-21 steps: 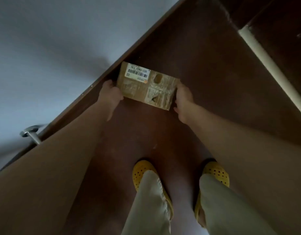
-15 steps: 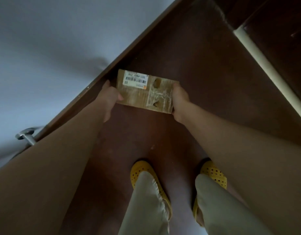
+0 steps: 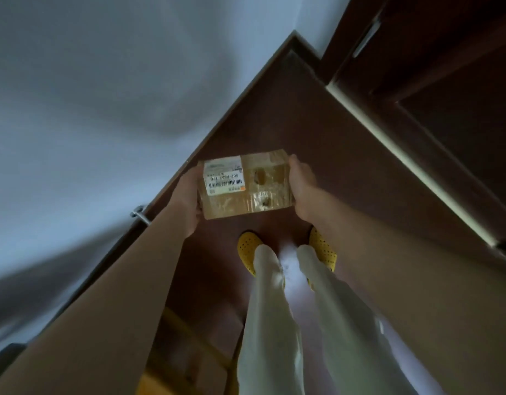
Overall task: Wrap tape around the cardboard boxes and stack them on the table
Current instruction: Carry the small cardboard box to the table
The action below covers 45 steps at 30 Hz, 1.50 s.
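Above the floor: a small brown cardboard box [image 3: 246, 185] is held in the air between two hands, in front of the person's feet.
Wall: pale blue-grey painted wall [image 3: 89, 109] fills the left side, meeting the floor along a dark skirting line.
Floor: dark reddish-brown smooth floor [image 3: 317, 124] runs through the middle of the view.
Door: dark brown wooden door [image 3: 445, 95] stands on the right, with a pale strip along its lower edge.
Trousers: light cream trouser legs [image 3: 274, 309] come down the middle of the view.
Cardboard box: it carries clear glossy tape across its surfaces, two small torn holes near its right half, and lies roughly level.
Left hand [image 3: 189, 201]: it grips the box's left end, the fingers curled under and behind that end; the fingertips are hidden.
Right hand [image 3: 301, 189]: it grips the box's right end, the fingers wrapped round that edge.
Shoes: yellow perforated clogs [image 3: 247, 248] stand on the floor just below the box.
Label: white barcode sticker [image 3: 223, 178] covers the box's left half, printed text upside down.
Doorstop: small silver metal stopper [image 3: 139, 215] sits at the foot of the wall beside the left forearm.
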Available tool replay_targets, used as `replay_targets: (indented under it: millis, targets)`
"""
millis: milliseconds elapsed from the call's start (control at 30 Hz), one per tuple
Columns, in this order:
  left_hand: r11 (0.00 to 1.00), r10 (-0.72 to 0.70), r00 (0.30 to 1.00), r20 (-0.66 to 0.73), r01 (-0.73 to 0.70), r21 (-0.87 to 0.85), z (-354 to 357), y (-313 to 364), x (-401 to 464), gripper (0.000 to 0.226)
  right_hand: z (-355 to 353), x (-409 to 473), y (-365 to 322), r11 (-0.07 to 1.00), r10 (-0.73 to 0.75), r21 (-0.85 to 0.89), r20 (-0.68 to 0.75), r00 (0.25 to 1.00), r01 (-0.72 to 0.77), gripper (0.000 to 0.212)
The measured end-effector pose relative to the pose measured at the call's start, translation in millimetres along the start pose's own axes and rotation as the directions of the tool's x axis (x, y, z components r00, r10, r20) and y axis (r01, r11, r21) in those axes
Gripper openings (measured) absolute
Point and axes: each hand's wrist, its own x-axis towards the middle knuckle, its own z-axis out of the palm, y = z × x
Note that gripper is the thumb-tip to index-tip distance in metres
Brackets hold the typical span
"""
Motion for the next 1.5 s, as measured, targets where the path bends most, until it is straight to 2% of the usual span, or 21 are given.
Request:
replay_targets:
  millis: [167, 267, 333, 400, 533, 633, 700, 733, 800, 867, 933, 1067, 1167, 1233, 1300, 1367, 1433, 1500]
  targets:
    - [0.999, -0.018, 0.999, -0.026, 0.017, -0.031, -11.1, 52.6, -121.1, 0.051, -43.9, -114.8, -40.5, 0.998, -0.030, 0.056, -0.021, 0.999, 0.031, 0.068]
    - [0.999, -0.003, 1.000, -0.019, 0.002, -0.053, -12.6, 80.9, -185.3, 0.070, -69.3, -188.9, -62.1, 0.994, -0.034, 0.104, -0.034, 0.999, 0.037, 0.045]
    - [0.999, 0.016, 1.000, -0.015, -0.017, -0.046, -11.7, 98.0, -218.5, 0.074, -85.6, -222.8, -68.8, 0.980, -0.035, 0.193, -0.052, 0.998, 0.045, 0.030]
    - [0.999, 0.038, 0.999, -0.023, -0.038, 0.008, -11.3, 111.2, -246.7, 0.077, -99.3, -261.1, -80.9, 0.960, -0.045, 0.271, -0.088, 0.995, 0.068, 0.027]
    - [0.988, 0.055, 0.986, 0.156, -0.077, 0.134, -9.5, 132.6, -298.1, 0.037, -121.5, -319.9, -100.2, 0.900, -0.012, 0.428, -0.166, 0.986, 0.083, 0.037]
    - [0.973, 0.133, 0.960, 0.245, -0.173, 0.151, -14.1, 144.4, -333.1, 0.028, -139.9, -352.4, -102.7, 0.849, 0.064, 0.527, -0.194, 0.979, 0.049, 0.048]
    - [0.960, 0.224, 0.922, 0.316, -0.265, 0.094, -15.7, 151.7, -349.6, 0.022, -155.8, -370.9, -101.0, 0.818, 0.066, 0.573, -0.178, 0.982, 0.049, 0.044]
    - [0.948, 0.269, 0.894, 0.359, -0.311, 0.064, -14.9, 155.4, -357.3, 0.029, -163.9, -382.7, -100.5, 0.802, 0.051, 0.595, -0.163, 0.985, 0.057, 0.040]
    - [0.921, 0.321, 0.831, 0.455, -0.385, 0.054, -6.5, 163.7, -375.5, 0.061, -179.7, -407.8, -96.1, 0.778, 0.024, 0.626, -0.111, 0.994, 0.051, 0.033]
    - [0.885, 0.337, 0.759, 0.557, -0.457, 0.086, 10.6, 170.7, -401.8, 0.069, -196.3, -429.8, -88.3, 0.717, -0.008, 0.695, -0.081, 0.997, 0.062, 0.032]
    - [0.849, 0.329, 0.691, 0.644, -0.515, 0.119, 31.4, 173.3, -425.0, 0.070, -216.8, -445.0, -78.3, 0.630, -0.011, 0.771, -0.115, 0.993, 0.096, 0.036]
    - [0.780, 0.281, 0.579, 0.766, -0.602, 0.169, 77.8, 167.9, -469.0, 0.066, -260.6, -475.7, -55.2, 0.500, 0.065, 0.848, -0.239, 0.969, 0.176, 0.042]
    - [0.745, 0.227, 0.506, 0.832, -0.641, 0.187, 114.5, 149.4, -493.9, 0.043, -288.4, -496.1, -28.3, 0.359, 0.083, 0.904, -0.278, 0.957, 0.232, 0.047]
    - [0.669, 0.153, 0.469, 0.870, -0.697, 0.258, 136.2, 131.9, -513.0, 0.034, -304.5, -508.2, -3.8, 0.293, 0.101, 0.921, -0.297, 0.950, 0.257, 0.045]
    - [0.552, 0.089, 0.445, 0.891, -0.767, 0.328, 158.7, 111.4, -538.1, 0.036, -320.8, -522.1, 23.9, 0.269, 0.146, 0.923, -0.322, 0.935, 0.276, 0.038]
    - [0.467, 0.051, 0.409, 0.911, -0.816, 0.340, 182.2, 87.0, -564.8, 0.041, -339.0, -536.0, 55.8, 0.289, 0.224, 0.910, -0.367, 0.903, 0.298, 0.031]
    - [0.397, 0.022, 0.335, 0.942, -0.868, 0.299, 206.8, 58.9, -593.7, 0.049, -360.3, -547.1, 93.0, 0.290, 0.292, 0.904, -0.397, 0.870, 0.315, 0.025]
    - [0.336, -0.019, 0.261, 0.965, -0.908, 0.252, 233.3, 26.7, -623.1, 0.050, -383.2, -561.5, 131.2, 0.236, 0.352, 0.910, -0.407, 0.843, 0.341, 0.023]
